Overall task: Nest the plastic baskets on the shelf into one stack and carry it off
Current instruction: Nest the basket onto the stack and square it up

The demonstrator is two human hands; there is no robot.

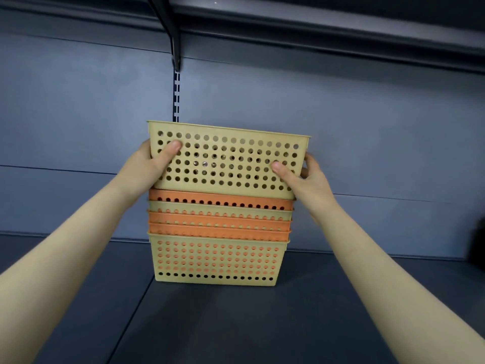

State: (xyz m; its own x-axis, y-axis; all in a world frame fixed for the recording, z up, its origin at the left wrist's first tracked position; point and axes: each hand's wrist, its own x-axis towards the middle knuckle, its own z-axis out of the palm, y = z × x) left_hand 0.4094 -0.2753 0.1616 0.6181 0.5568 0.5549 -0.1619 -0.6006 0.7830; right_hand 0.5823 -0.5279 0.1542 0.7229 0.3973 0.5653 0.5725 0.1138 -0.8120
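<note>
A stack of nested perforated baskets (217, 261), beige and orange, stands on the dark shelf (236, 324) in the middle of the view. A beige basket (225, 158) sits on top, its base just entering the uppermost orange one, slightly tilted. My left hand (154, 164) grips its left end, thumb on the front wall. My right hand (301, 177) grips its right end, thumb on the front wall and fingers around the side.
A grey back panel (367, 127) rises behind the stack, with a slotted upright (177, 101) and a black bracket (174, 48) holding an upper shelf (315, 24). A dark object (476, 245) shows at the right edge.
</note>
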